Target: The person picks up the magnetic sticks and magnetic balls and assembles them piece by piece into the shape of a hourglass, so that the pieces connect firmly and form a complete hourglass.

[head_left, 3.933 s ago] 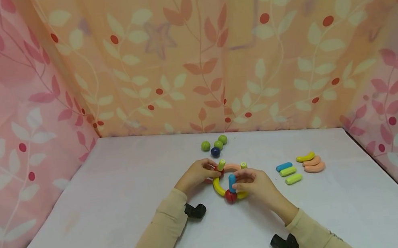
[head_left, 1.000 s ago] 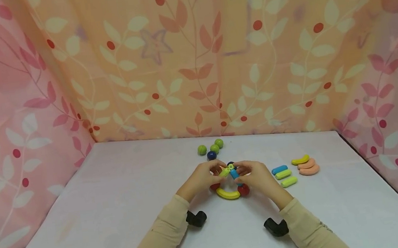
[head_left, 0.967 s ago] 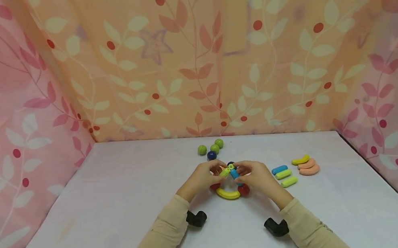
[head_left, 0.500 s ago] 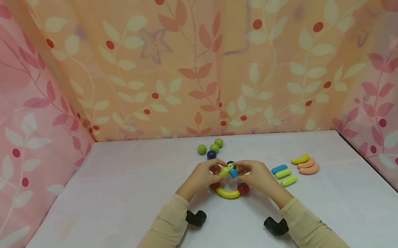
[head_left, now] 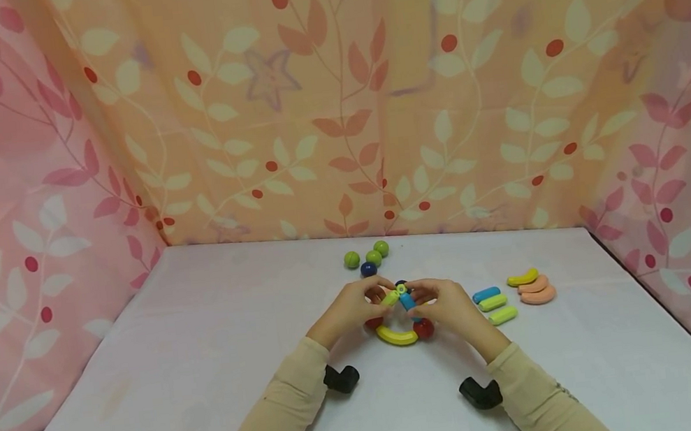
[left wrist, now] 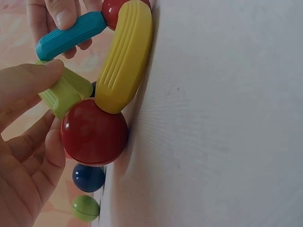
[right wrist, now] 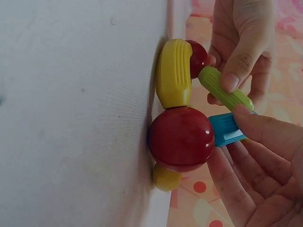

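A ring of toy building sticks and balls stands on the table between both hands. At its front, a curved yellow stick (head_left: 398, 337) joins two red balls, the left ball (left wrist: 94, 132) and the right ball (right wrist: 182, 139). My left hand (head_left: 353, 304) pinches a light-green stick (left wrist: 71, 90) that rises from the left ball. The right hand (head_left: 446, 299) pinches a blue stick (right wrist: 227, 128) rising from the right ball. Both sticks lean inward, their upper ends close together. A dark blue ball (head_left: 400, 284) shows behind them; fingers hide much of the ring's rear.
Several green balls (head_left: 373, 258) and a dark blue ball (head_left: 368, 269) lie behind the ring. To the right are a blue stick (head_left: 486, 295), green sticks (head_left: 503, 315), a curved yellow piece (head_left: 523, 277) and curved salmon pieces (head_left: 537, 295). Black wrist devices (head_left: 481, 393) jut from the sleeves.
Since the oldest frame the ring has turned, and the upright sticks now tilt inward to meet on top. The left hand now pinches a green stick. Over the last second both hands stay still.
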`<act>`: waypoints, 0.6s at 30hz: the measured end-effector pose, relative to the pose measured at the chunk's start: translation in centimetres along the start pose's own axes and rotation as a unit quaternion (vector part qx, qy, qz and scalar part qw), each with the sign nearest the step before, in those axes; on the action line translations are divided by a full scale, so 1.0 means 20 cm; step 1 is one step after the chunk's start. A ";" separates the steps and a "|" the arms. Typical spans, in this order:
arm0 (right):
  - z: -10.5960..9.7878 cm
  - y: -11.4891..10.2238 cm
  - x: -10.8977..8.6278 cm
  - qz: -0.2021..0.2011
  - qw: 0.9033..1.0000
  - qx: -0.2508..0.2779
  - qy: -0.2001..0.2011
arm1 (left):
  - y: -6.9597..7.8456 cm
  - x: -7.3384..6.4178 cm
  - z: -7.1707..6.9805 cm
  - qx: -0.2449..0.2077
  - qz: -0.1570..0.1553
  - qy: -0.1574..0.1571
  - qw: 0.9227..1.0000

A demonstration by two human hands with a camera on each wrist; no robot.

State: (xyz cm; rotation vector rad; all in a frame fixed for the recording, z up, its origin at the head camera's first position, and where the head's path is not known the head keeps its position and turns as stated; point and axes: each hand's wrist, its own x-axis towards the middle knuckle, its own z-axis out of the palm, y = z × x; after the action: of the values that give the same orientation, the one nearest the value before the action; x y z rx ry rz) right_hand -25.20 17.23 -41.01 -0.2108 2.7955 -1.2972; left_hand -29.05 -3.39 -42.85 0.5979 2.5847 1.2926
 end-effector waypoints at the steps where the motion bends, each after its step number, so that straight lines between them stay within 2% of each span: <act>1: 0.00 0.00 0.00 0.000 1.000 0.001 0.000 | 0.00 0.00 0.00 0.000 -0.001 -0.001 1.000; 5: -0.03 0.02 0.00 0.008 1.000 0.006 -0.003 | 0.00 0.00 -0.04 -0.008 -0.002 -0.005 1.000; 8: -0.06 0.04 0.00 0.032 0.999 0.010 -0.014 | -0.03 0.01 -0.12 -0.058 -0.009 0.018 0.998; 11: -0.08 0.07 0.00 0.064 0.996 0.034 -0.048 | -0.10 0.07 -0.20 -0.125 -0.027 0.079 0.989; 14: -0.08 0.10 0.00 0.096 0.988 0.074 -0.095 | -0.18 0.15 -0.26 -0.160 -0.063 0.130 0.977; 16: -0.08 0.12 0.00 0.110 0.983 0.096 -0.114 | -0.23 0.20 -0.27 -0.166 -0.093 0.142 0.971; 18: -0.08 0.14 0.00 0.119 0.981 0.099 -0.116 | -0.26 0.26 -0.27 -0.175 -0.113 0.134 0.969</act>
State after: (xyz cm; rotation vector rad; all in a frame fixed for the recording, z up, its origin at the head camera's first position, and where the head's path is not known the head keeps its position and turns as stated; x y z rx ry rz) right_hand -25.60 20.26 -42.11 -0.0162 2.3952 -1.3804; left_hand -37.05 -7.84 -43.72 0.0648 2.4343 1.7901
